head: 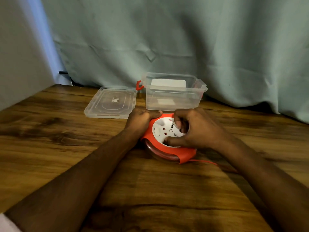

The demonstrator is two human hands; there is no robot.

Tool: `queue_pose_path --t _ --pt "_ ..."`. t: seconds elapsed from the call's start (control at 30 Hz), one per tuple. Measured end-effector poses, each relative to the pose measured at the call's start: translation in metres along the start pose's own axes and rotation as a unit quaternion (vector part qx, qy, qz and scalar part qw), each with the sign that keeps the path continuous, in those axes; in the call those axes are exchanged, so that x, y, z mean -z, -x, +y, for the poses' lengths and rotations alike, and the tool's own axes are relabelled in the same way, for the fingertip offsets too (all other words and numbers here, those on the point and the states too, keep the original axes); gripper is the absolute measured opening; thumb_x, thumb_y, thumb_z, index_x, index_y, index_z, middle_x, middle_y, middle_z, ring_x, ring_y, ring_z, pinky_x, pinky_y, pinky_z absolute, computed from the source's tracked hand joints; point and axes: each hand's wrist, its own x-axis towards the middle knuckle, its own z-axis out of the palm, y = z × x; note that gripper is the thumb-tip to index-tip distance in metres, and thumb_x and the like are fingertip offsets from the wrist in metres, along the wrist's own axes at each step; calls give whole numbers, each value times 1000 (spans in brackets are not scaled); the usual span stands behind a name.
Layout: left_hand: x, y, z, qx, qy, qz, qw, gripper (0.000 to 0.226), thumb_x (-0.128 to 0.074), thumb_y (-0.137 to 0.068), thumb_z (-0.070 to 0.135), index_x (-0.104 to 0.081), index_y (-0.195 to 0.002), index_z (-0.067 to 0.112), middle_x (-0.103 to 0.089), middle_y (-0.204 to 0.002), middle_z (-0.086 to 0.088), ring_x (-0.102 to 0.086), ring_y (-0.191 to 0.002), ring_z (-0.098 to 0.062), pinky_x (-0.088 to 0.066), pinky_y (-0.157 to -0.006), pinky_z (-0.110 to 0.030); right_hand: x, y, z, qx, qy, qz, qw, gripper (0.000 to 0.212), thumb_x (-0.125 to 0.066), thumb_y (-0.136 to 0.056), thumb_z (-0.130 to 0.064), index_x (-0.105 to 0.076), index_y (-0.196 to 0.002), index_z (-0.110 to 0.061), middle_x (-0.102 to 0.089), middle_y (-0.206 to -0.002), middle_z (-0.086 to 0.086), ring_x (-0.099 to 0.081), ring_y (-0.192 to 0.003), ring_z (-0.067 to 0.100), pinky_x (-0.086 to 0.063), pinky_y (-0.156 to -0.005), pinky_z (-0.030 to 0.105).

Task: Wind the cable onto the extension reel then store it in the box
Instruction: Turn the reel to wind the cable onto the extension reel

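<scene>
A red extension reel (168, 149) with a white socket face lies flat on the wooden table (66, 148). My left hand (142, 118) grips its far left rim. My right hand (192, 129) rests on the white socket face, fingers curled into it. A thin red cable (207, 162) runs out from the reel's near right side and goes under my right forearm. Wound cable shows through the reel's side. Behind the reel stands a clear plastic box (173, 93) with red latches, lid off.
The box's clear lid (111, 102) lies flat on the table to the left of the box. A grey-green curtain (167, 39) hangs behind the table. The table's left edge meets a wall.
</scene>
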Motion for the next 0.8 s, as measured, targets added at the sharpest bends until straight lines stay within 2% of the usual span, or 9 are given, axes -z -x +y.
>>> queue_pose_path --t 0.13,0.23,0.3,0.4,0.43,0.5,0.6,0.73,0.8 --pt "0 -1 0 5 8 3 1000 21 -74 -88 29 -81 -93 10 -81 -88 -9 -78 -84 -31 -61 -89 -54 -10 -2 -11 -31 48 40 998 61 -78 -67 -73 -52 -56 -19 -49 -51 -7 -44 -55 6 -31 -56 30" --pt "-2 0 1 -3 8 -5 1000 18 -74 -86 28 -82 -90 12 -81 -87 -8 -78 -83 -31 -61 -89 -54 -22 -2 -19 -27 14 64 997 54 -77 -76 -63 -52 -51 -21 -49 -48 -9 -47 -54 3 -28 -55 25" --pt "-2 0 1 -6 8 -7 1000 16 -74 -87 25 -82 -90 11 -81 -87 -9 -78 -83 -30 -61 -88 -53 -24 -2 -20 -16 4 61 998 45 -77 -80 -56 -53 -56 -26 -49 -51 -13 -46 -57 0 -26 -54 22" --pt "0 1 2 -8 7 -7 1000 16 -72 -88 22 -82 -90 9 -81 -85 -9 -78 -81 -29 -62 -86 -51 -17 -1 -14 22 -43 56 997 22 -79 -81 -40 -58 -82 -34 -59 -58 -13 -52 -59 1 -34 -57 24" --pt "0 1 3 -9 4 -7 1000 16 -71 -88 21 -81 -90 9 -81 -85 -9 -78 -80 -29 -62 -85 -51 -14 -1 -9 36 -73 48 996 28 -79 -79 -31 -57 -94 -38 -63 -63 -12 -54 -58 1 -38 -57 25" --pt "0 2 3 -9 2 -7 1000 17 -71 -89 21 -81 -91 8 -81 -86 -10 -78 -81 -30 -62 -84 -51 -6 0 1 60 -112 8 992 57 -80 -75 -17 -54 -118 -44 -68 -77 -14 -57 -58 4 -42 -56 24" --pt "0 2 2 -9 5 -5 1000 18 -72 -88 23 -81 -90 7 -80 -86 -11 -78 -82 -32 -62 -85 -53 6 0 11 92 -112 -57 988 97 -81 -70 -11 -37 -147 -49 -68 -108 -22 -61 -63 9 -48 -55 24" --pt "0 2 4 0 1 -10 1000 21 -73 -88 28 -81 -93 9 -81 -86 -9 -78 -81 -30 -62 -86 -51 11 -1 19 89 -145 -84 982 108 -85 -69 -13 -29 -153 -52 -69 -116 -23 -71 -82 12 -62 -70 45" --pt "0 2 4 0 3 -10 1000 20 -74 -88 28 -81 -92 10 -81 -86 -8 -78 -81 -29 -62 -86 -52 12 -2 21 82 -157 -85 981 108 -86 -69 -13 -31 -153 -51 -71 -115 -20 -72 -89 9 -62 -70 41"
